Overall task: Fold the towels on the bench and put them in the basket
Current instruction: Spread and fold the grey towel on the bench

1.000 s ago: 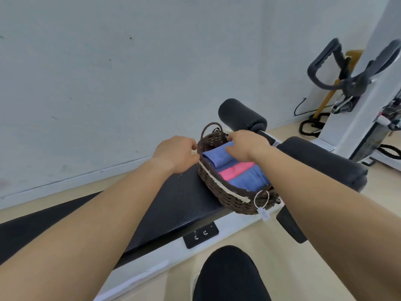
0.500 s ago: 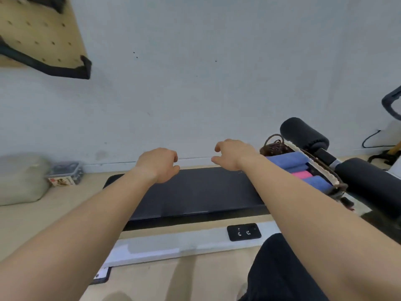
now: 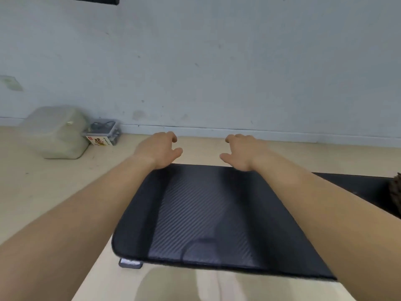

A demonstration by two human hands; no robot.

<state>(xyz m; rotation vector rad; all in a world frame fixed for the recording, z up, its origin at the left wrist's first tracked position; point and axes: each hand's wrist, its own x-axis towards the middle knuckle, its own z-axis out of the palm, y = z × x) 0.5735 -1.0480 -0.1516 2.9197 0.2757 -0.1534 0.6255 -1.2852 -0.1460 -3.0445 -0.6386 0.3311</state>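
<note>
The black padded bench [image 3: 208,218] fills the middle of the head view, and no towel lies on the part I see. My left hand [image 3: 159,149] and my right hand [image 3: 240,152] hover side by side over the bench's far edge, fingers loosely curled, holding nothing. Only a brown sliver of the wicker basket [image 3: 396,192] shows at the right edge. Its towels are out of view.
A pale grey-green bag [image 3: 57,132] and a small clear plastic box [image 3: 104,133] sit on the wooden floor by the wall at the left. The white wall [image 3: 217,61] runs behind the bench.
My view has swung left, away from the basket with its blue and pink towels. My right hand left the basket, and both hands now hover over the bench's left end.
</note>
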